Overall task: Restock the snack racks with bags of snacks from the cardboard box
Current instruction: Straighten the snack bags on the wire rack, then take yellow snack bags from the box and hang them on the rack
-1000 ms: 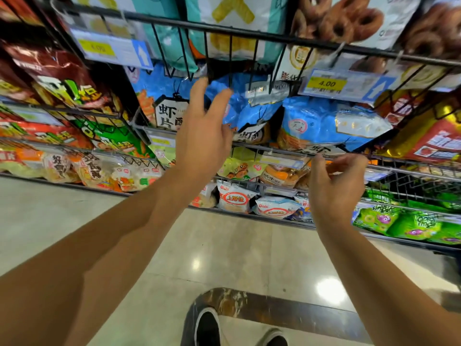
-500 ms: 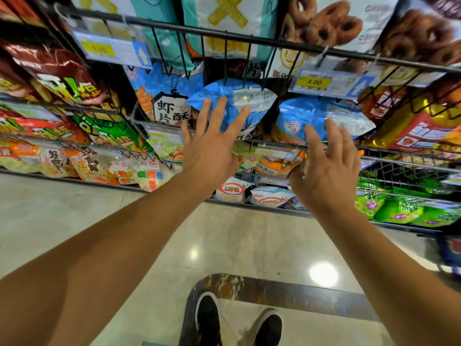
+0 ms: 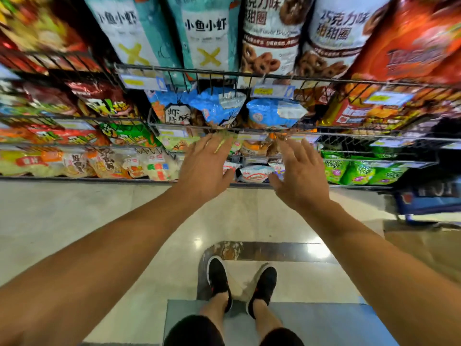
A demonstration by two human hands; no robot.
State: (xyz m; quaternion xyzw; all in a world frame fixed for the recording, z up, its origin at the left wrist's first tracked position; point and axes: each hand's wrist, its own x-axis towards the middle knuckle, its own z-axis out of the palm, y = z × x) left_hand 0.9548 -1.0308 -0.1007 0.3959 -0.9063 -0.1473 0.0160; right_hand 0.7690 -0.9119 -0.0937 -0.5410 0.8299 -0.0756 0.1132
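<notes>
- Down low, black shoes [image 3: 240, 283] planted on the glossy floor [image 3: 99, 221]; no cardboard box in view.
- Left hand [image 3: 203, 168] and right hand [image 3: 303, 171] spread flat, each grip apart, holding nothing.
- Beyond them, blue bags [image 3: 219, 106] sit tipped in the wire rack [image 3: 249, 129].
- Best move, I'd say: press both bags back evenly so they stand straight.

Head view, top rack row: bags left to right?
Teal fish-shrimp bag → second teal fish-shrimp bag → chocolate donut bag → second chocolate donut bag → red-orange bag.
</notes>
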